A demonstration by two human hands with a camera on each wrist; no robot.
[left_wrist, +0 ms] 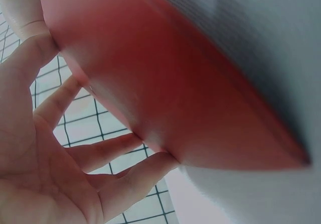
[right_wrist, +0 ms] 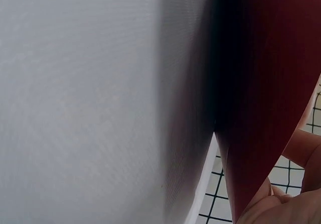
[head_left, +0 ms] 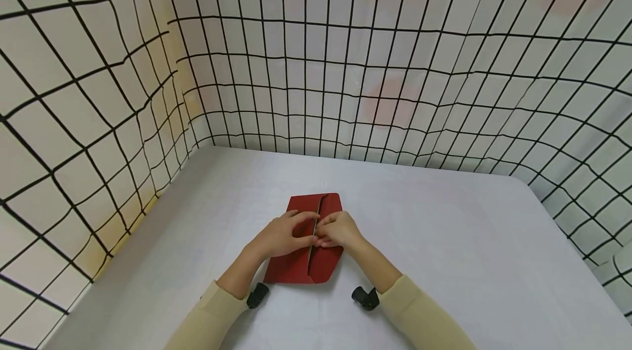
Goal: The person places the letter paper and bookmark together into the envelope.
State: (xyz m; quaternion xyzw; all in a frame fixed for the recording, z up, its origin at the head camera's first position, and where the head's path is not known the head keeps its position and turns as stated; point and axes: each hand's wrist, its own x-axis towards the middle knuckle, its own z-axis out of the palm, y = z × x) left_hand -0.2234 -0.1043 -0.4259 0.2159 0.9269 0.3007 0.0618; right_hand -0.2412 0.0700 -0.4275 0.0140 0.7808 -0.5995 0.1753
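Observation:
A red paper envelope (head_left: 293,269) lies on the white table, its flap (head_left: 329,262) on the right side and a dark lengthwise gap between flap and body. My left hand (head_left: 283,233) rests on the body, thumb and index fingertips right at the gap. In the left wrist view its spread fingers (left_wrist: 113,151) press down on the red paper (left_wrist: 165,83). Across the gap, my right hand (head_left: 340,229) pinches the flap's edge with curled fingers. In the right wrist view the raised red flap (right_wrist: 271,83) covers most of those fingers.
The table (head_left: 444,240) has a white cover. Black grid netting (head_left: 316,59) stands along its back and sides, before a pale wall. Black wrist cameras (head_left: 365,298) sit at both cuffs, close to the tabletop.

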